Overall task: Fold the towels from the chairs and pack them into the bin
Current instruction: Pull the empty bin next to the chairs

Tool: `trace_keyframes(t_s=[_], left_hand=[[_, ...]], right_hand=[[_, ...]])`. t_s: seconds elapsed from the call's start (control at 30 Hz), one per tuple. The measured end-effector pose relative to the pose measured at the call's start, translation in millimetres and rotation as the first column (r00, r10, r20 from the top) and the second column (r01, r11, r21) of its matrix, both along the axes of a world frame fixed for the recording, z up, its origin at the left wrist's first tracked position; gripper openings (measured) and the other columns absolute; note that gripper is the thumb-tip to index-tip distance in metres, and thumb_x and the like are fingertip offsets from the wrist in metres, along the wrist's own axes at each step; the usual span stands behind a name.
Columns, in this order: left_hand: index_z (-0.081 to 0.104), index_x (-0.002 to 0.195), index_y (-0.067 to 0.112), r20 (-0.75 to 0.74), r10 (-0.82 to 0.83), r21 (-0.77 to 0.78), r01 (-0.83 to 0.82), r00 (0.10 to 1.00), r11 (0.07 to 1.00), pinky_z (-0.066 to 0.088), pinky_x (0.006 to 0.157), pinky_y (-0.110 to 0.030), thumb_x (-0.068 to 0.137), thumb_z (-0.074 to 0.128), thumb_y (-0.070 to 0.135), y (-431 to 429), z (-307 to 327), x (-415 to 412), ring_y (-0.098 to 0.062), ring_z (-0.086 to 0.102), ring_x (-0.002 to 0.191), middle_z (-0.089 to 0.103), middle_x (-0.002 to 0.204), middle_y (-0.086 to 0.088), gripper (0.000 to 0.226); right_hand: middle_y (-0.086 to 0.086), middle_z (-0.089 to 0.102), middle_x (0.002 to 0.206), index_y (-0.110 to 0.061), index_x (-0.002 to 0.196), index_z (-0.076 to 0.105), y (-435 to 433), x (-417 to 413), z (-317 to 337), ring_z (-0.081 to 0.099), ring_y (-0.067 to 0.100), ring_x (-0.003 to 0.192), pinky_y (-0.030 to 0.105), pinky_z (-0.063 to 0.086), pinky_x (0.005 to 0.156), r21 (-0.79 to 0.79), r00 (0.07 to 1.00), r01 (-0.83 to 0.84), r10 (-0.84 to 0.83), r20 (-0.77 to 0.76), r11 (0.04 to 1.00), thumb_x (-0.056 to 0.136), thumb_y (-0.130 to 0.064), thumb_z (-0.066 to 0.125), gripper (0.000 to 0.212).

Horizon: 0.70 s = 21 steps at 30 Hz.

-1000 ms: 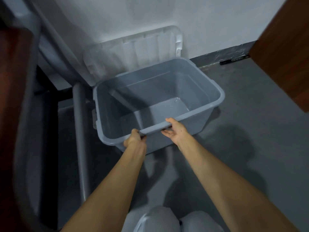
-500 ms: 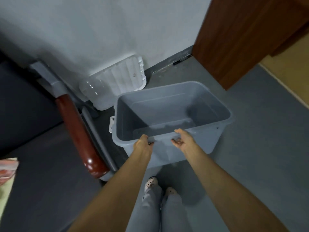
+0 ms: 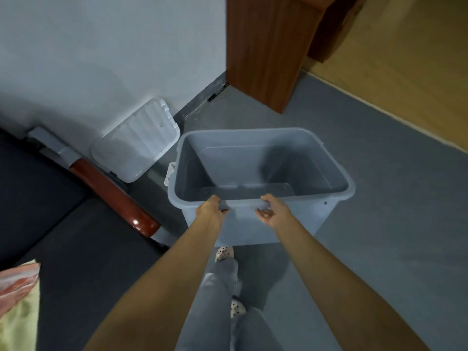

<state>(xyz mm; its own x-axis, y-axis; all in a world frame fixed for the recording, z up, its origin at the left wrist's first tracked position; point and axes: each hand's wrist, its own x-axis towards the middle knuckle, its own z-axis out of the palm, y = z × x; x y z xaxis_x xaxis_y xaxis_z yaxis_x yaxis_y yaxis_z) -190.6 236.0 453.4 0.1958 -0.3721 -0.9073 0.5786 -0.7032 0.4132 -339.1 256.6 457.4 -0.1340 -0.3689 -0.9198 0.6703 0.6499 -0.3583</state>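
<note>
Head view: person standing, both arms reach up from the bottom edge to mid-frame.
Legs (image 3: 217, 287): grey trousers and spotted shoes (image 3: 224, 253) just below the bin, feet close so the reach is short.
Cloth (image 3: 17, 300): pink and pale green, lower left edge, lying on the chair (image 3: 63, 236); maybe a towel, can't tell, untouched.
Left grip (image 3: 211, 211): clenched over the bin's near rim, knuckles up.
Right grip (image 3: 274, 211): grasping the same rim just beside it, thumb on top, fingers hooked under the lip; the two holds likely keep the bin from swinging.
Bin (image 3: 350, 188): grey, centre frame, on or just above the grey floor (image 3: 392, 236), can't tell which. Nothing inside it.
Step (judged): moving the bin toward the chair so folded towels drop straight in; folding not begun.
Lid (image 3: 136, 143): white, left of centre, propped against the wall (image 3: 101, 59) beyond the red-brown armrest (image 3: 114, 196), off so the bin stays open for packing.
Wood panel (image 3: 266, 46): top centre, well apart from the bin.
</note>
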Motion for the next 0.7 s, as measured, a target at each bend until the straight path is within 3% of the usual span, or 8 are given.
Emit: trace_keyframes(t_s=[0.1, 0.2, 0.27, 0.4, 0.47, 0.53, 0.63, 0.7], left_hand=[[0.048, 0.123, 0.003, 0.031, -0.060, 0.024, 0.060, 0.998, 0.998, 0.049, 0.089, -0.042, 0.089, 0.053, 0.002, 36.4, 1.2, -6.5, -0.030, 0.048, 0.096, 0.046, 0.106, -0.016, 0.034], [0.046, 0.092, -0.001, 0.073, -0.155, 0.094, 0.148, 0.985, 0.985, 0.048, 0.078, -0.041, 0.089, 0.052, 0.003, 68.9, 0.6, -8.1, -0.025, 0.044, 0.068, 0.043, 0.079, -0.012, 0.007], [0.045, 0.083, -0.002, 0.080, -0.211, 0.095, 0.203, 0.974, 0.975, 0.047, 0.067, -0.041, 0.090, 0.050, 0.001, 89.6, -4.8, -6.4, -0.023, 0.042, 0.063, 0.041, 0.074, -0.011, 0.008], [0.044, 0.107, 0.004, 0.033, -0.282, 0.047, 0.281, 0.959, 0.959, 0.046, 0.078, -0.033, 0.092, 0.047, 0.002, 124.2, -17.4, 11.8, -0.021, 0.048, 0.071, 0.047, 0.086, -0.012, 0.015], [0.040, 0.102, 0.001, 0.023, -0.416, -0.001, 0.416, 0.909, 0.909, 0.049, 0.064, -0.018, 0.094, 0.043, 0.000, 141.6, -23.9, 33.1, -0.012, 0.046, 0.066, 0.046, 0.084, -0.008, 0.008], [0.039, 0.100, 0.000, -0.063, -0.403, 0.008, 0.404, 0.913, 0.915, 0.044, 0.049, -0.007, 0.095, 0.040, -0.004, 154.3, -31.2, 53.1, -0.007, 0.043, 0.064, 0.044, 0.079, -0.004, 0.006], [0.046, 0.083, 0.004, 0.049, -0.535, -0.020, 0.537, 0.843, 0.844, 0.044, 0.062, -0.017, 0.094, 0.045, 0.000, 173.3, -59.8, 82.8, -0.011, 0.042, 0.065, 0.045, 0.082, -0.007, 0.011], [0.046, 0.076, 0.008, -0.002, -0.519, 0.023, 0.518, 0.855, 0.855, 0.044, 0.068, -0.029, 0.090, 0.048, 0.006, 184.0, -87.8, 95.4, -0.015, 0.044, 0.068, 0.046, 0.080, -0.006, 0.014]], right_hand=[[0.011, 0.042, 0.085, -0.006, 0.073, 0.046, 47.9, -5.0, -0.4, 0.044, 0.019, 0.069, 0.032, 0.050, 0.083, 0.033, 0.999, 0.045, -0.045, 0.004, 0.998, 0.088, -0.005, 0.058, 0.019], [0.012, 0.044, 0.073, -0.006, 0.070, 0.044, 88.2, -3.4, -2.8, 0.043, 0.019, 0.062, 0.026, 0.052, 0.042, 0.047, 0.994, 0.109, -0.109, 0.009, 0.993, 0.088, -0.003, 0.055, 0.021], [0.014, 0.047, 0.074, -0.003, 0.072, 0.044, 111.5, 2.0, -7.8, 0.046, 0.021, 0.063, 0.030, 0.047, 0.032, 0.055, 0.985, 0.172, -0.173, 0.015, 0.984, 0.088, -0.001, 0.053, 0.019], [0.015, 0.048, 0.075, -0.003, 0.072, 0.044, 149.7, 22.0, -23.8, 0.047, 0.021, 0.065, 0.030, 0.051, 0.041, 0.067, 0.966, 0.257, -0.257, -0.010, 0.964, 0.088, 0.000, 0.052, 0.018], [0.013, 0.047, 0.073, -0.004, 0.070, 0.045, 168.9, 41.5, -34.4, 0.046, 0.019, 0.064, 0.031, 0.051, 0.049, 0.071, 0.950, 0.313, -0.312, -0.023, 0.947, 0.088, 0.000, 0.052, 0.020], [0.012, 0.047, 0.073, -0.005, 0.071, 0.045, 188.7, 64.0, -46.6, 0.046, 0.019, 0.064, 0.031, 0.050, 0.059, 0.074, 0.930, 0.368, -0.367, -0.035, 0.927, 0.089, 0.000, 0.052, 0.020], [0.012, 0.048, 0.076, -0.005, 0.073, 0.045, 214.4, 94.1, -68.1, 0.048, 0.019, 0.067, 0.031, 0.047, 0.077, 0.085, 0.904, 0.428, -0.426, -0.036, 0.900, 0.089, -0.001, 0.052, 0.018], [0.013, 0.047, 0.074, -0.004, 0.072, 0.045, 231.9, 109.3, -84.6, 0.047, 0.019, 0.066, 0.031, 0.048, 0.068, 0.096, 0.880, 0.474, -0.475, -0.017, 0.875, 0.089, 0.000, 0.051, 0.019]])
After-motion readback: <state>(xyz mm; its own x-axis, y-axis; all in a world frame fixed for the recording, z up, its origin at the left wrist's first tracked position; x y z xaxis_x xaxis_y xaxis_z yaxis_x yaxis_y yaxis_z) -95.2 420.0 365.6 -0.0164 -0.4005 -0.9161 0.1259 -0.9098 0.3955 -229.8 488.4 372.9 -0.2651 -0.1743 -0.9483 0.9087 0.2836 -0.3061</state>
